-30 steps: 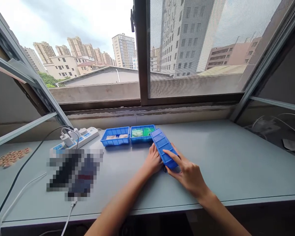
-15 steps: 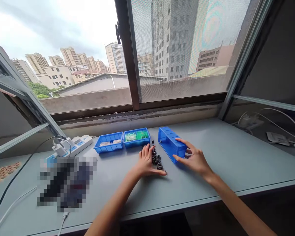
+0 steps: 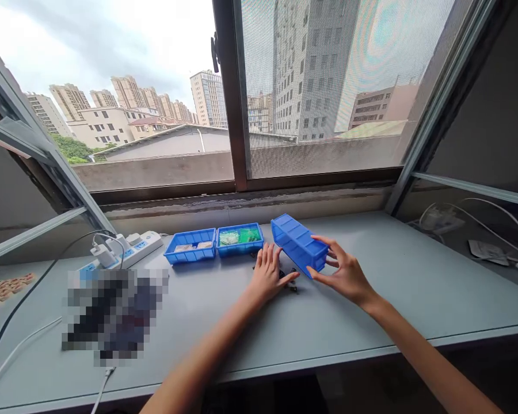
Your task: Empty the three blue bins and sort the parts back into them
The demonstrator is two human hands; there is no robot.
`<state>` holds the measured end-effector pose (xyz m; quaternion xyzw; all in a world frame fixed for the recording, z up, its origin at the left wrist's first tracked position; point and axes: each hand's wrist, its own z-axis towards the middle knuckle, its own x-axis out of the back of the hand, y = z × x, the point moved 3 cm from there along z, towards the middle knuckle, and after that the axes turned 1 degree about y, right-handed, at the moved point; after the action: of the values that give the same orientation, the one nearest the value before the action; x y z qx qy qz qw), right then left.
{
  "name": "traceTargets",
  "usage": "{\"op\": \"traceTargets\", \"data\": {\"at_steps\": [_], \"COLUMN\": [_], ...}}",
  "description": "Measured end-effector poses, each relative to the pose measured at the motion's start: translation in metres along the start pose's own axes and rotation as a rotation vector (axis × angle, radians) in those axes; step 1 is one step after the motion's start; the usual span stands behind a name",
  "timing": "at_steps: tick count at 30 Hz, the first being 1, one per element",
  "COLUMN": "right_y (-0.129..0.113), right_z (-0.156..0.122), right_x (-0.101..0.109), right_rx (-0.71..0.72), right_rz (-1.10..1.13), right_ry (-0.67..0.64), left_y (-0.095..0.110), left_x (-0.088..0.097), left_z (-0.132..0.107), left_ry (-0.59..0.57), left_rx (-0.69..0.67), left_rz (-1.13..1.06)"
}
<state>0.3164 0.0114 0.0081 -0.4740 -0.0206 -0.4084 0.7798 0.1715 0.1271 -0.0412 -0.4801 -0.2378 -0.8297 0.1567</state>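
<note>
L hand (image 3: pixel 267 277) spread wide at black parts (image 3: pixel 292 287) on table (image 3: pixel 397 287) | R hand (image 3: pixel 347 273) gripping tipped bin (image 3: pixel 300 240), just right of parts | two filled bins (image 3: pixel 238 251) side by side, left of held bin

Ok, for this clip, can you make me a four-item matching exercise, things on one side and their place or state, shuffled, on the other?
Things:
1. left hand
2. power strip
3. right hand
4. tan pieces

Place or state:
A. fingers around the end of the tipped blue bin
B. spread in a group near the picture's left edge
C. at the small black parts
D. white plugs fitted in it

Pairs: 1-C, 2-D, 3-A, 4-B
</note>
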Motion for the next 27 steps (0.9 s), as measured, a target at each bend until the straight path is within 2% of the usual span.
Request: {"op": "traceTargets", "data": {"at_steps": [3,5,7,9,14,20,23,27], "right_y": [0.026,0.043,0.060,0.072,0.092,0.095,0.089,0.082], "right_z": [0.034,0.056,0.075,0.089,0.101,0.088,0.079,0.073], "right_x": [0.009,0.011,0.005,-0.004,-0.026,-0.038,-0.042,-0.043], "right_rx": [-0.203,-0.331,-0.492,-0.535,-0.518,-0.394,-0.323,-0.235], "right_rz": [0.108,0.147,0.180,0.176,0.115,0.023,-0.058,-0.245], "right_ry": [0.234,0.317,0.304,0.279,0.229,0.220,0.157,0.062], "left_y": [-0.001,-0.001,-0.001,-0.002,-0.002,-0.001,-0.002,-0.001], "left_x": [0.006,0.014,0.024,0.033,0.046,0.056,0.052,0.045], "left_z": [0.001,0.002,0.002,0.002,0.001,-0.003,-0.004,-0.002], "left_ry": [0.073,0.103,0.131,0.130,0.053,-0.005,-0.068,-0.107], "left_rx": [0.010,0.020,0.041,0.071,0.194,0.428,0.448,0.392], "left_rz": [0.020,0.039,0.061,0.086,0.216,0.391,0.412,0.357]}}
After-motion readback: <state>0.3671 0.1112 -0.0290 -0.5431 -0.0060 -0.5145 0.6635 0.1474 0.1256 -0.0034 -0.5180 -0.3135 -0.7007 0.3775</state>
